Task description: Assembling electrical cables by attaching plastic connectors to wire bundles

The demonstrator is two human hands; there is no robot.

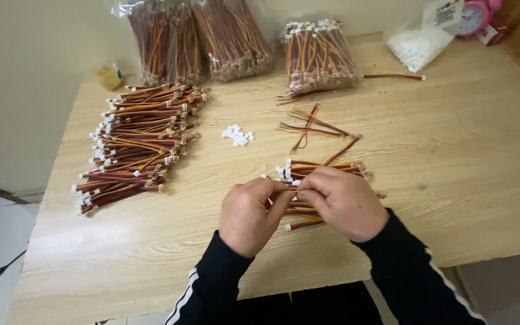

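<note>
With the left hand (249,215) and right hand (343,201) both pinching one thin wire (296,188) at lower centre, it seems best to keep the fingers closed near its end above the small bundle (314,170).

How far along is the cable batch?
Done: a big stack of finished cables with white connectors lies at left. In hand: left hand and right hand pinch one cable over a small pile. Left: loose cables, loose connectors, bagged bundles.
</note>
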